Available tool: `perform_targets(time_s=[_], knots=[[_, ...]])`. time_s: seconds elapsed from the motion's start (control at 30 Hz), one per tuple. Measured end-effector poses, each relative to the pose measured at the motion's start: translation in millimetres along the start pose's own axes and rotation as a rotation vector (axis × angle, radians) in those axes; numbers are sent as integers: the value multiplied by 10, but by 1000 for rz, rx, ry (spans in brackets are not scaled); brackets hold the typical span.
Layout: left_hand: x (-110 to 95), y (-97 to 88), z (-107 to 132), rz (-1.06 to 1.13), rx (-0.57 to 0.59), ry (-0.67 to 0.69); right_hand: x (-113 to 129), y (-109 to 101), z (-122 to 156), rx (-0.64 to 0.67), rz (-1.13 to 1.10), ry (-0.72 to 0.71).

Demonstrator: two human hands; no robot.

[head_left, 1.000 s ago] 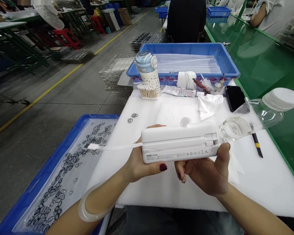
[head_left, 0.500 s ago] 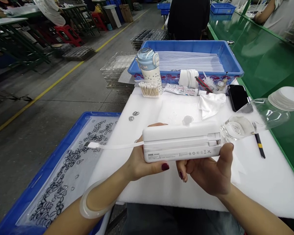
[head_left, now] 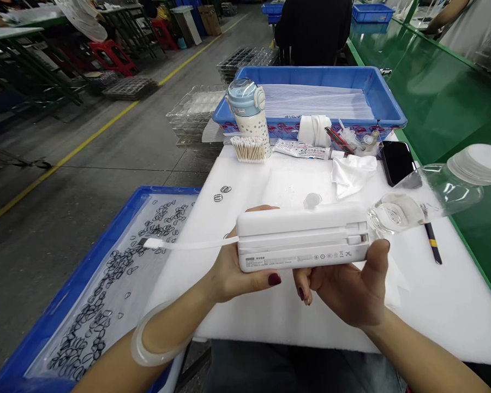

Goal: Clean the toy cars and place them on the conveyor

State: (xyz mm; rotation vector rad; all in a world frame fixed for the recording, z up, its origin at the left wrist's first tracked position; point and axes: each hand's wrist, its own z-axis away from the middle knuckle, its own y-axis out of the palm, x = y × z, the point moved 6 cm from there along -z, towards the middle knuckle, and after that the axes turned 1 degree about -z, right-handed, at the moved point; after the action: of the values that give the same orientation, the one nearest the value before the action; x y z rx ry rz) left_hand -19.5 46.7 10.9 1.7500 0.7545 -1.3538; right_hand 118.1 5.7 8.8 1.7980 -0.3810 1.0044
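Observation:
Between my two hands is a white power bank [head_left: 294,237] with printed markings and a slotted side, held level above the white foam-topped table [head_left: 311,322]. My left hand [head_left: 233,273] grips its left end, thumb below and fingers behind it. At its right end my right hand [head_left: 347,289] supports it, with the thumb at the corner and other fingers underneath. A short white cable [head_left: 188,245] sticks out of the left end, its dark tip over the blue tray [head_left: 65,303]. Behind the right end lies a clear bottle [head_left: 437,191] with a white cap.
Small black rings [head_left: 114,262] fill the tray at left. Farther back are cotton swabs [head_left: 247,149], a tumbler [head_left: 249,114], a tube [head_left: 300,149], a tissue [head_left: 352,174], a phone [head_left: 397,162] and a blue bin [head_left: 311,76]. A person [head_left: 314,33] sits beyond.
The view has shifted very slightly. Both hands keep the same hold on the power bank.

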Motion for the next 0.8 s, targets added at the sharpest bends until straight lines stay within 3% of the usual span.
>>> perform_targets(time_s=[0.8], knots=[[-8, -5, -14, -28, -11, 12, 3, 1, 1, 0, 0, 0]])
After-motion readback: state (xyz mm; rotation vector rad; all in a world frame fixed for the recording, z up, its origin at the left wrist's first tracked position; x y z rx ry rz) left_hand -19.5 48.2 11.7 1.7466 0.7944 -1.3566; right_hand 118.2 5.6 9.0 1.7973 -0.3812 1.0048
